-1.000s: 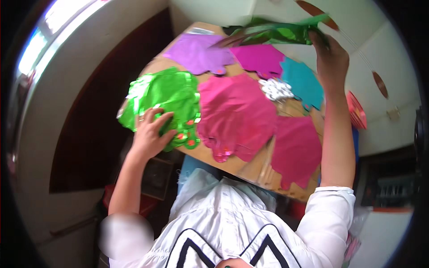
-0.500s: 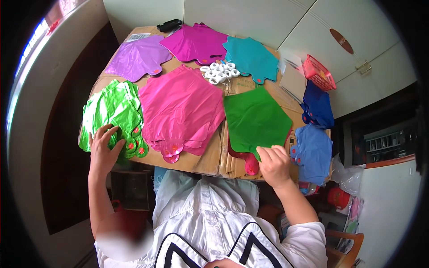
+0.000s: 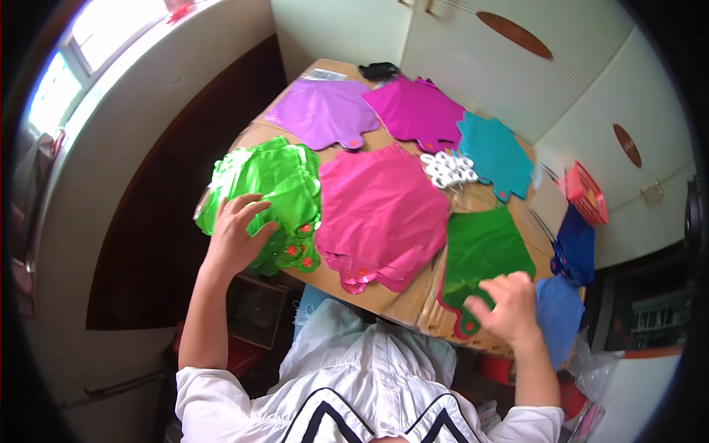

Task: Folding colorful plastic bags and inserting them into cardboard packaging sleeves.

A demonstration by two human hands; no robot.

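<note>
Flat, uninflated foil balloons lie in piles by colour, their tabbed necks marked with red dots. My left hand [image 3: 242, 232] rests on the shiny bright green balloons [image 3: 269, 173] at the left, its fingers spread. Over the near edge of the dark green balloon [image 3: 487, 240], my right hand [image 3: 506, 306] hovers with thumb and fingers apart, holding nothing. A pink-red edge shows beneath that balloon, and its neck lies close to my right thumb. Between the two hands spreads a large pink pile [image 3: 384, 214].
Farther back lie lilac [image 3: 323, 111], magenta [image 3: 417, 111] and teal balloons [image 3: 495, 151]. White ribbon rolls [image 3: 447, 170] sit near the teal ones. Blue balloons [image 3: 557, 314], dark blue ones [image 3: 576, 244] and a red basket [image 3: 587, 193] line the right side. Cardboard [image 3: 413, 306] covers the table.
My right hand has let go of the dark green balloon's neck, which now lies flat. My view has turned left, so everything sits farther right. My left hand stays on the bright green pile.
</note>
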